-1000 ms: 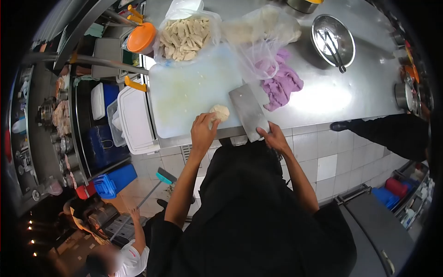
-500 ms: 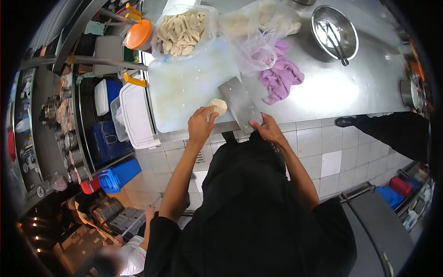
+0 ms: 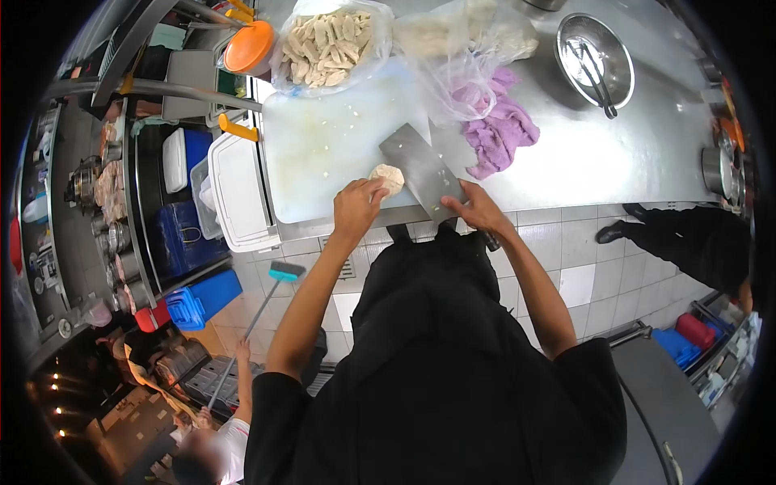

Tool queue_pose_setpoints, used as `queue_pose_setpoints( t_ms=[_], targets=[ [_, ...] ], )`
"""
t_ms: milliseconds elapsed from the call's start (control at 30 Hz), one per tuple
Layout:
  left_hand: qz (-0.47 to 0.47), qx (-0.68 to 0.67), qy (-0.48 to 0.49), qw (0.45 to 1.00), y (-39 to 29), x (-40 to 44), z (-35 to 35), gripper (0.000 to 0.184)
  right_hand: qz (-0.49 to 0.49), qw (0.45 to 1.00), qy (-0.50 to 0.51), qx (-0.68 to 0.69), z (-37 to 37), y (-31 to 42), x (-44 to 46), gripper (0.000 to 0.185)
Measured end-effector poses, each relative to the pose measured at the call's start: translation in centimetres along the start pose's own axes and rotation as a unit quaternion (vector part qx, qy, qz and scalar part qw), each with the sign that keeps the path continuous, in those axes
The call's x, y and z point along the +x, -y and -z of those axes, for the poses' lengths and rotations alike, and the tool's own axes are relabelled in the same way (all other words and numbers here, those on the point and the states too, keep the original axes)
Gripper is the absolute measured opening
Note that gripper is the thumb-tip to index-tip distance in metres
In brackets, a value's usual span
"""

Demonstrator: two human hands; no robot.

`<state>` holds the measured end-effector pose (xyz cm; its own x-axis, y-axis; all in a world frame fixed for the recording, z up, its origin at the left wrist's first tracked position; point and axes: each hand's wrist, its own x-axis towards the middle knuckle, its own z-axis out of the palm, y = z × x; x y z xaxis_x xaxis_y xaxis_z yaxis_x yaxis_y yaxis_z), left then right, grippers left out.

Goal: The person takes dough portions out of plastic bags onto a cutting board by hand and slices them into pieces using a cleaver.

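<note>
My left hand grips the near edge of a pale, round piece of food at the front of the white cutting board; its exact kind I cannot make out. In my right hand is a broad cleaver, its blade tilted and close beside the round piece. Small pale crumbs dot the board. Beyond it, an open plastic bag holds many pale, sliced pieces of similar colour.
A purple cloth and another plastic bag lie right of the board. Farther right, a metal bowl holds tongs. An orange-lidded tub stands left. Below left, a person holds a broom; another person's legs show at right.
The cleaver blade has shifted slightly left, nearer the round piece. My left hand keeps its hold. The broom head has come into view at lower left, and the whole view has shifted a little.
</note>
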<state>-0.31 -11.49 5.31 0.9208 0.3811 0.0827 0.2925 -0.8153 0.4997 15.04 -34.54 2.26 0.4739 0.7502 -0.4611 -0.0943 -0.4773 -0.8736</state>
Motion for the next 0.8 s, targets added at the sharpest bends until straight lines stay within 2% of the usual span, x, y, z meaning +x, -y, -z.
queue_pose_setpoints(
  t_ms=[167, 233, 667, 733, 800],
  targets=[
    [0.003, -0.004, 0.000, 1.000, 0.0, -0.1, 0.0, 0.020, -0.064, 0.997, 0.031, -0.033, 0.2, 1.1, 1.0, 0.048],
    [-0.002, -0.001, 0.000, 1.000, 0.0, 0.0, 0.0, 0.019, 0.027, 0.998, 0.003, -0.058, -0.2, 0.1, 1.7, 0.050],
    [0.008, -0.011, -0.009, 1.000, 0.3, 0.0, -0.2, 0.019, 0.041, 0.995, -0.023, -0.088, -2.8, 0.7, 3.1, 0.050],
    [0.006, -0.013, -0.024, 1.000, 0.2, -0.1, -0.4, 0.017, 0.038, 0.992, -0.051, -0.110, -3.3, 1.6, 2.9, 0.051],
    [0.000, -0.047, -0.038, 0.998, 0.8, -0.1, -0.5, 0.016, 0.023, 0.996, -0.043, -0.081, -3.8, 1.9, 2.9, 0.051]
  ],
)
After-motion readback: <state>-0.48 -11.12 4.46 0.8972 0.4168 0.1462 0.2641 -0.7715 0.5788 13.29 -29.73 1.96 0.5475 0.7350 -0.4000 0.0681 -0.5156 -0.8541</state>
